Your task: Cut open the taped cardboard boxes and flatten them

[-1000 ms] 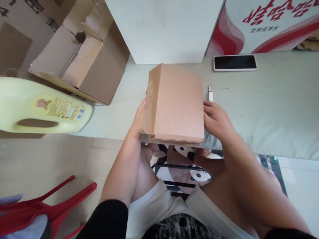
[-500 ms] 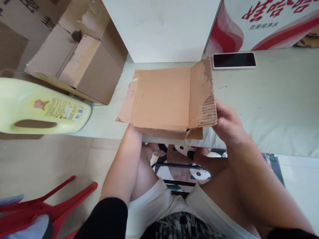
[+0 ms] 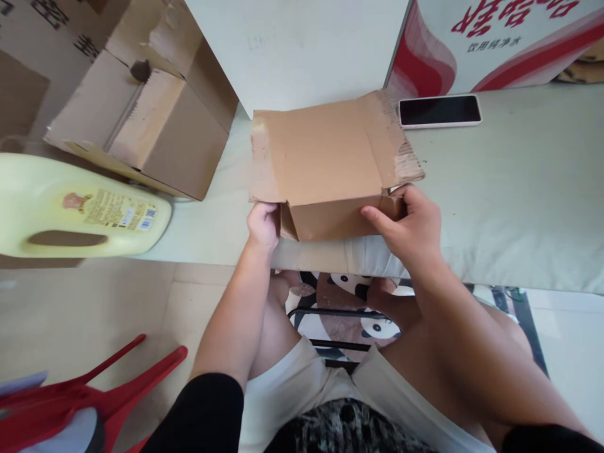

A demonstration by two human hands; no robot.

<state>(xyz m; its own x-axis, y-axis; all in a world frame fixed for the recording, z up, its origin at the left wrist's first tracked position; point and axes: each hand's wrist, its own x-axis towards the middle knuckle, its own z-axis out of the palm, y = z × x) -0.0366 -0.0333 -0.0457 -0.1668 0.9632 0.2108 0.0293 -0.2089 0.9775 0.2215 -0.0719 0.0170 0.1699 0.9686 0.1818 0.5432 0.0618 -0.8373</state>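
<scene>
A brown cardboard box (image 3: 325, 151) with torn flap edges rests in front of me on a bench covered in pale green cloth (image 3: 509, 195). At its near left corner my left hand (image 3: 264, 223) is closed on the cardboard, its fingertips partly hidden under the side flap. My right hand (image 3: 413, 220) grips the near right corner, thumb on the front panel and fingers around a small end flap. The box's near side is tilted toward me. Its inside is hidden.
A phone (image 3: 440, 111) lies right of the box. Behind stand a white panel (image 3: 306, 50) and a red-and-white printed carton (image 3: 453, 50). To the left are a larger open cardboard box (image 3: 184, 138) and a yellow jug (image 3: 42, 195). A red chair (image 3: 117, 390) stands lower left.
The box has turned and tipped, so more of its near side shows. My left hand has come out from beneath it to the left corner. My right hand has moved onto the front corner.
</scene>
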